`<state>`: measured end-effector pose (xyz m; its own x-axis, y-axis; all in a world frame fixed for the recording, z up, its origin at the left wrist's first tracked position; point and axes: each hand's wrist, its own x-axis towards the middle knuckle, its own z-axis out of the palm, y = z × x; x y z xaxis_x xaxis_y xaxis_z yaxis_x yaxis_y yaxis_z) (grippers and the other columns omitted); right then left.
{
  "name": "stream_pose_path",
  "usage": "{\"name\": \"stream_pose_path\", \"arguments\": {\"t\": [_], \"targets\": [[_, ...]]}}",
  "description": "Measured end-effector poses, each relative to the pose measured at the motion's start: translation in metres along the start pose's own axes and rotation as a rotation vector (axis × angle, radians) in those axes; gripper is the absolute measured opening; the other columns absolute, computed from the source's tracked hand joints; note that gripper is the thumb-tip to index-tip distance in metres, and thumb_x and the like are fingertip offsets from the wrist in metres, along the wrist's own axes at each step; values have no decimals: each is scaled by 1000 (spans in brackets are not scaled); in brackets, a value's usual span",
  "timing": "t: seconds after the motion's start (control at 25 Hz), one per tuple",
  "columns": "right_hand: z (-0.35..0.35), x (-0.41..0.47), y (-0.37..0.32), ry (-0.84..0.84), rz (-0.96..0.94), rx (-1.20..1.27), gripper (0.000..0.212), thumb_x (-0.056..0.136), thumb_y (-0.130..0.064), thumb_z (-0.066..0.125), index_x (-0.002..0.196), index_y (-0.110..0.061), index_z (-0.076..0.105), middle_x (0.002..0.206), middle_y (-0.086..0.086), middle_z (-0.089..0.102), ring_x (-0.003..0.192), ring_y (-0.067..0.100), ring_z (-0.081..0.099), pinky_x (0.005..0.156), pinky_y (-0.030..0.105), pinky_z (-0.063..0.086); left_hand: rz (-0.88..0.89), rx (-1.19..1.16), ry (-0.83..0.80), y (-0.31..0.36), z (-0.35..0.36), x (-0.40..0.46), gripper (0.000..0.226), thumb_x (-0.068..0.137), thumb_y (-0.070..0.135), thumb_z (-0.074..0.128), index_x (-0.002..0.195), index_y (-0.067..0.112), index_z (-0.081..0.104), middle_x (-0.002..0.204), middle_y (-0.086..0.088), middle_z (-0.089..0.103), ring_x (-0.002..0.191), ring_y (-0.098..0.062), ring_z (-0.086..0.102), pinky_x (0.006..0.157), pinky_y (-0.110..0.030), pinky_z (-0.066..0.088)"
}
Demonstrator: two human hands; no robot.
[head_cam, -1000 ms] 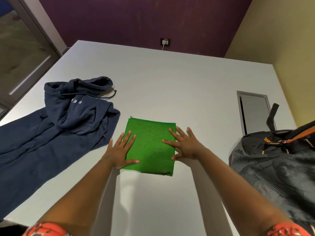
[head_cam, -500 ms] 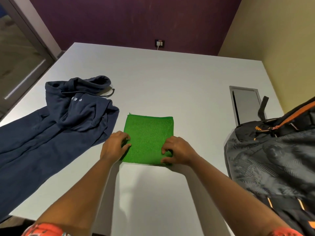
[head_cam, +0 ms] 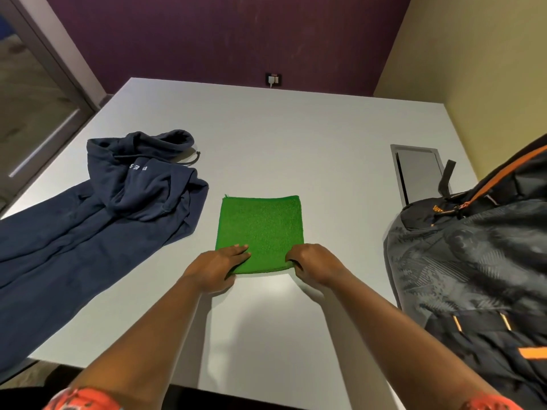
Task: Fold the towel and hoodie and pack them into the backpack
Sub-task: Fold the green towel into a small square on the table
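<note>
A green towel (head_cam: 262, 229), folded into a small rectangle, lies flat in the middle of the white table (head_cam: 296, 137). My left hand (head_cam: 217, 266) pinches its near left corner, fingers on top and thumb at the edge. My right hand (head_cam: 315, 264) grips the near right corner with curled fingers. A navy hoodie (head_cam: 97, 220) lies unfolded on the left, hood toward the far side, its lower part hanging off the table's left edge. A grey and black backpack (head_cam: 473, 261) with orange trim rests on the right.
A recessed grey panel (head_cam: 418, 173) is set in the table at the far right, partly behind the backpack's strap. A wall socket (head_cam: 273, 79) sits on the purple wall. A glass door is on the left.
Both hands slid from lying flat on the towel's middle back to its near edge and closed on the two near corners. The view shifted slightly.
</note>
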<state>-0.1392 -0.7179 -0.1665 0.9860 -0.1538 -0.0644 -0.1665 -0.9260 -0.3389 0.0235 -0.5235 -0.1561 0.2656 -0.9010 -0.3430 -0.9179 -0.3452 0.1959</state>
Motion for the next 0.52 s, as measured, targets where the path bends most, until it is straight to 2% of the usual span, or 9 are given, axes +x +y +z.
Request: {"name": "stream_pose_path", "arguments": {"t": [0.08, 0.16, 0.24, 0.32, 0.4, 0.48, 0.52], "targets": [[-10, -1, -1, 2, 82, 98, 35, 72, -11, 48, 99, -9, 69, 101, 8, 70, 91, 29, 63, 70, 29, 42, 52, -7, 112, 0, 5, -3, 66, 81, 11, 58, 142, 26, 39, 151, 4, 33, 135, -14, 41, 100, -26, 42], [-25, -4, -1, -38, 149, 255, 43, 63, -21, 45, 96, -8, 69, 88, 1, 69, 78, 21, 59, 64, 19, 36, 106, 17, 210, 0, 7, -3, 69, 68, 4, 69, 132, 24, 53, 139, 2, 52, 119, -17, 58, 87, -25, 50], [-39, -7, 3, -42, 221, 444, 36, 59, -24, 47, 84, -10, 70, 69, -10, 59, 60, 5, 50, 57, 10, 32, 15, -24, 189, 4, 2, -4, 58, 79, 6, 61, 132, 27, 53, 140, 8, 50, 124, -15, 53, 93, -24, 45], [-49, -12, 8, -43, 288, 557, 20, 60, -20, 54, 74, -16, 67, 62, -15, 55, 53, -5, 50, 55, 8, 33, -128, -114, 100, 6, -5, 0, 43, 87, 19, 58, 129, 26, 57, 136, 8, 55, 124, -16, 52, 94, -26, 41], [-56, -15, 15, -40, 374, 685, 10, 70, -5, 60, 71, -13, 66, 63, -12, 57, 52, -10, 51, 58, 12, 37, -224, -399, 39, 0, -9, 6, 38, 81, 27, 68, 119, 19, 65, 123, -2, 64, 115, -21, 58, 91, -28, 43], [-61, -16, 23, 39, 466, 848, 23, 78, 7, 56, 72, -13, 67, 69, -5, 61, 58, -6, 54, 62, 17, 42, -296, -837, 32, -1, -14, 7, 21, 76, 23, 72, 93, 10, 72, 105, -13, 68, 100, -23, 61, 88, -31, 45], [-62, -15, 26, 98, 497, 944, 26, 81, 8, 54, 78, -13, 67, 75, -2, 63, 66, 0, 57, 65, 18, 45, -331, -1040, 53, 1, -16, 9, 9, 80, 15, 69, 87, 9, 69, 99, -15, 67, 93, -23, 62, 87, -30, 47]]}}
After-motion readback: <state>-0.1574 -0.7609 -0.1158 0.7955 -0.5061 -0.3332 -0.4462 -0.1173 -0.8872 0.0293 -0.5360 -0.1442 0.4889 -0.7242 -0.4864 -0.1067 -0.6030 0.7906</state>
